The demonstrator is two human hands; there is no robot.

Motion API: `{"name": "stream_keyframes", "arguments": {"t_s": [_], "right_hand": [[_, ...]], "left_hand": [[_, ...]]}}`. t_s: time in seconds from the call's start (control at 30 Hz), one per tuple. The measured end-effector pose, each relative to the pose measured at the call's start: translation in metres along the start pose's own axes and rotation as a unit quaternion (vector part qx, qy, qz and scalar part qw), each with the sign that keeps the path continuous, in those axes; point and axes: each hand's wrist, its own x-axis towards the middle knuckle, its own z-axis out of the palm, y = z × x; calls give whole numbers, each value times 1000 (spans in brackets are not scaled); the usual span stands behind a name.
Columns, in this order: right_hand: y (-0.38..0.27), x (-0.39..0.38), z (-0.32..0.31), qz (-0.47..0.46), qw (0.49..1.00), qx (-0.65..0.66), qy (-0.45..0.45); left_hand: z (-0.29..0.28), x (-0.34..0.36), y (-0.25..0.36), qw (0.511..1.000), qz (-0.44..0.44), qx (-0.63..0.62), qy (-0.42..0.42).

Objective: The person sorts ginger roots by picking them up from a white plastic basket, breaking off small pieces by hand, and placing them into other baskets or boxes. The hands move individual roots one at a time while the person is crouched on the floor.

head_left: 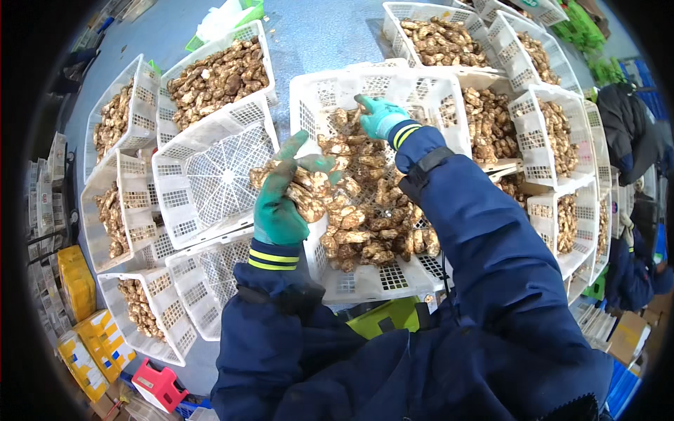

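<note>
A white perforated crate (pixel 456 137) stands in front of me, part-filled with brown-and-cream mushrooms (pixel 375 228). My left hand (pixel 281 203), in a green glove darkened with dirt, is at the crate's left wall. Several mushrooms (pixel 305 195) rest in its grip, some sticking out past the fingers. My right hand (pixel 382 117), also gloved in green, reaches over the far part of the crate, above the mushrooms there. Its forefinger stretches to the left, and I see nothing held in it. To the left of the crate, close to my left hand, is a bare-bottomed white crate (pixel 228 179).
More mushroom-filled white crates stand left (pixel 217 77) and right (pixel 554 130). Yellow boxes (pixel 95 351) and a red stool (pixel 160 384) lie at the lower left. At the right edge, another person (pixel 635 270) in dark blue bends over. The floor (pixel 312 31) is blue.
</note>
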Motion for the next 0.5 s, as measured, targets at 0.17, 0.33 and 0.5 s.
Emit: {"name": "stream_keyframes", "arguments": {"t_s": [0.17,0.33,0.5], "right_hand": [[16,31,40,18,995,62,81],[29,-9,24,-122,845,520,17],[-8,-105,-26,-282,779,556,-70]], "left_hand": [[-4,0,-5,975,-6,215,63],[-15,2,-2,934,52,325,140],[-11,5,-7,965,-42,234,110]]}}
